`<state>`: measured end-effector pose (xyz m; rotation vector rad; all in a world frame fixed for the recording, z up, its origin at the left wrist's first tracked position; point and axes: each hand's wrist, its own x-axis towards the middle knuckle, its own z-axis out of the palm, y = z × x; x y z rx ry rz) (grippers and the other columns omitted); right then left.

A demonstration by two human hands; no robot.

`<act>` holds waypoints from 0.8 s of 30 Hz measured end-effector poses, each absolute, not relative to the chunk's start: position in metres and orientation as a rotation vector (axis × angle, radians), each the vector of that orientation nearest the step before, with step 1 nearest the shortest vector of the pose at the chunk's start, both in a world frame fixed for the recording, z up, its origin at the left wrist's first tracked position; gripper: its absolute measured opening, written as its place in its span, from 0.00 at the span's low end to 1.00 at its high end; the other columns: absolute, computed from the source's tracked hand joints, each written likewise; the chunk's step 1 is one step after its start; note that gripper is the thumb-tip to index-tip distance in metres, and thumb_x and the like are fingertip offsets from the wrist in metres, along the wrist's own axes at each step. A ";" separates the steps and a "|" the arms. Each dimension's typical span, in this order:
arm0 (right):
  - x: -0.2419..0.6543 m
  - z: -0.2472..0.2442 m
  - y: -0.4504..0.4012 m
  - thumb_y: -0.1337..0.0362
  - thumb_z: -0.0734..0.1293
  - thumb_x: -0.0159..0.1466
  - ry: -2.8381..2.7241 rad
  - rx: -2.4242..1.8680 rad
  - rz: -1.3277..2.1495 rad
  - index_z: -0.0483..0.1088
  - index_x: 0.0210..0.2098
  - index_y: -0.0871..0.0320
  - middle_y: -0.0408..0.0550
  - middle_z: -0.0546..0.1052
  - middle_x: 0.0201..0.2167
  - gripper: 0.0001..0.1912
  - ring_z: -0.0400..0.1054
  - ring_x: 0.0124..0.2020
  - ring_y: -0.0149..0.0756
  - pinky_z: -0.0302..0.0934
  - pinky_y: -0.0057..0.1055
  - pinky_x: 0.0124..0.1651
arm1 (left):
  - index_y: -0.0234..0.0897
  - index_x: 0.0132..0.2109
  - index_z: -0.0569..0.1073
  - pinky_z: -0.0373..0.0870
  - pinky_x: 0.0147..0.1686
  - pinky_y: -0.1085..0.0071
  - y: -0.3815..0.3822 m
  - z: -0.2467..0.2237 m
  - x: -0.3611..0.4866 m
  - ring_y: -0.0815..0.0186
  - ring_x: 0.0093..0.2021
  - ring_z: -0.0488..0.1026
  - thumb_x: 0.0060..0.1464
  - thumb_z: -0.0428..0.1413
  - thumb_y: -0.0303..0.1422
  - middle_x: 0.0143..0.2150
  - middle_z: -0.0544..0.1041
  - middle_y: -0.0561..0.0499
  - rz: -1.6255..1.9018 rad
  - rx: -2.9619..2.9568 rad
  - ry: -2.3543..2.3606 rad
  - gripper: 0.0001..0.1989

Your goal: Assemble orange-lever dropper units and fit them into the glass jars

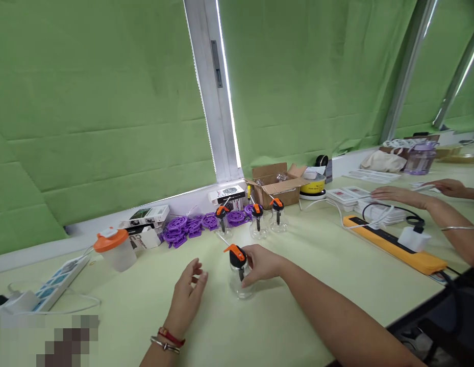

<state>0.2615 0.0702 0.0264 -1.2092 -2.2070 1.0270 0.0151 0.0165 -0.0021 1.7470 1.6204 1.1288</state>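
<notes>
A glass bottle point(240, 283) with a black and orange top stands upright on the pale green table point(229, 336). My right hand point(263, 265) is wrapped round its right side, thumb in front and fingers behind. To the left of the bottle, apart from it, my left hand point(189, 290) hovers with its fingers loosely curled and apart, holding nothing. Three similar bottles stand farther back: one on the left point(221, 220), one in the middle point(257, 223) and one on the right point(277, 218).
Purple plastic parts point(183, 228), small boxes point(145, 229) and an open carton point(282, 191) line the wall. An orange-lidded cup point(116, 250) and a power strip point(60, 283) are left. Right are an orange power strip point(393, 243) and another person's hands point(397, 194).
</notes>
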 end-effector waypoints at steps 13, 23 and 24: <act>0.232 0.017 0.063 0.52 0.68 0.53 -1.687 -1.084 1.410 0.68 0.27 0.61 0.43 0.71 0.23 0.17 0.59 0.17 0.23 0.50 0.23 0.21 | 0.35 0.48 0.66 0.69 0.35 0.64 0.003 0.030 0.044 0.61 0.32 0.74 0.54 0.51 0.49 0.29 0.74 0.51 1.321 1.347 1.374 0.23; 0.234 0.012 0.079 0.44 0.63 0.58 -1.201 -1.127 1.549 0.63 0.21 0.60 0.36 0.59 0.10 0.24 0.45 0.11 0.21 0.36 0.24 0.16 | 0.37 0.40 0.66 0.68 0.25 0.70 -0.001 0.022 0.045 0.64 0.24 0.73 0.48 0.56 0.50 0.26 0.73 0.54 1.100 1.206 1.325 0.22; 0.232 0.011 0.078 0.44 0.63 0.59 -1.194 -1.162 1.558 0.62 0.21 0.60 0.35 0.59 0.09 0.24 0.45 0.11 0.21 0.35 0.24 0.16 | 0.37 0.40 0.66 0.68 0.25 0.70 -0.001 0.022 0.045 0.65 0.24 0.73 0.47 0.56 0.51 0.26 0.72 0.54 1.109 1.202 1.337 0.22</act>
